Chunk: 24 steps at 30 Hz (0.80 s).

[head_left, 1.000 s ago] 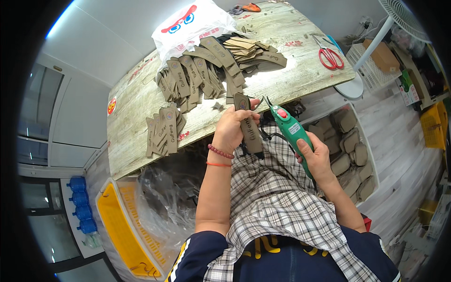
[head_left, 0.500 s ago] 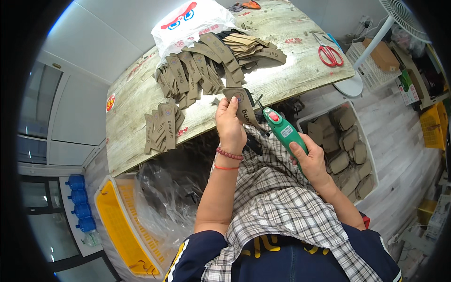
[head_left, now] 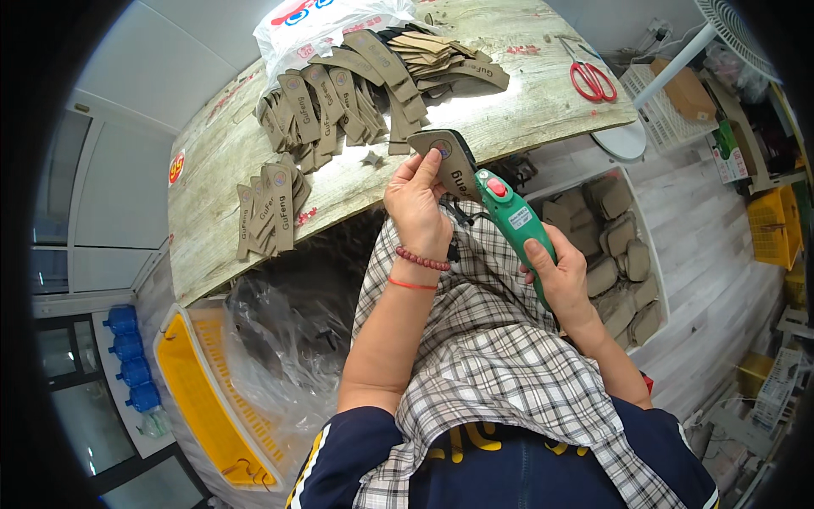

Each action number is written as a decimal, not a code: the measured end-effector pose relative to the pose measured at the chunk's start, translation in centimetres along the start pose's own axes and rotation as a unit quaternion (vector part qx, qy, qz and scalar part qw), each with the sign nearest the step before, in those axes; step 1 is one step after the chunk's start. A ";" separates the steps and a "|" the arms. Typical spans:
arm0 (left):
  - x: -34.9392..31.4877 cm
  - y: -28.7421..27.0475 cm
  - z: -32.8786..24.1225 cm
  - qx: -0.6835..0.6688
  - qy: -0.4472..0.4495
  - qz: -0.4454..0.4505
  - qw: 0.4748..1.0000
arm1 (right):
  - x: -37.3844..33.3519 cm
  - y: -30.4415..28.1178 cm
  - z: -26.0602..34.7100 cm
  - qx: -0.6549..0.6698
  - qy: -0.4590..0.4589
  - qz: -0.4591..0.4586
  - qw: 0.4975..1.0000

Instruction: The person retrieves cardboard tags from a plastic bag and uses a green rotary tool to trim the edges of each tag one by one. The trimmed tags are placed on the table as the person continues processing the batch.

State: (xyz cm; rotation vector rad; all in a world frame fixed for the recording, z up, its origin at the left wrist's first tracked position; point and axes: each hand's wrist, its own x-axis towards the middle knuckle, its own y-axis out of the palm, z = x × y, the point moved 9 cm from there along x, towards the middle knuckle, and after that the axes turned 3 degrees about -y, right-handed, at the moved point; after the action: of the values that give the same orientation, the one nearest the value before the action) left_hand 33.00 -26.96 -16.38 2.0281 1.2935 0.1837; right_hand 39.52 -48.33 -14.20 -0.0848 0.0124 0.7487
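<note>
My left hand (head_left: 418, 193) pinches a khaki fabric strap piece (head_left: 449, 157) between thumb and fingers. The piece has dark lettering, a round emblem and a black edge. In my right hand (head_left: 560, 270) is a green handheld electric cutter (head_left: 515, 216) with a red switch, the fingers wrapped round its body. Its head is up against the right edge of the strap piece; the blade is hidden there. Beyond my hands, a pile of similar strap pieces (head_left: 298, 110) lies on the wooden table (head_left: 475, 127), with a smaller stack (head_left: 278, 204) nearer its front left edge.
Red-handled scissors (head_left: 592, 81) lie at the table's right. A white plastic bag (head_left: 275, 42) stands behind the pile. To my right is a white bin (head_left: 651, 254) of khaki pieces; at lower left, a yellow basket (head_left: 199, 399) beside clear plastic sheeting (head_left: 263, 348). A fan (head_left: 742, 38) stands far right.
The cutter's head has moved up to the strap piece's right edge; its dark tip, visible before, is now hidden. My left hand still grips the piece. The whole view has shifted slightly.
</note>
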 end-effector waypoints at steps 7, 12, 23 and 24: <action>-0.5 0.4 1.2 0.014 -0.041 0.042 0.998 | 0.2 -0.3 0.2 0.003 -0.005 -0.008 1.000; -1.0 0.6 1.5 0.027 -0.046 0.048 0.997 | 0.5 -0.6 0.5 0.009 0.000 -0.012 1.000; -0.6 1.1 -1.9 0.160 0.076 0.079 0.981 | 0.7 -0.6 0.6 0.011 -0.001 0.011 1.000; -0.5 1.0 -2.3 0.191 0.096 0.071 0.974 | 0.6 -0.5 0.7 0.009 -0.005 0.013 1.000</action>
State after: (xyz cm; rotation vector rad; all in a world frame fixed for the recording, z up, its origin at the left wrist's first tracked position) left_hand 32.43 -26.47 -13.93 2.4839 1.3839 0.2143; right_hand 40.32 -48.22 -13.52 -0.0648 0.0112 0.7744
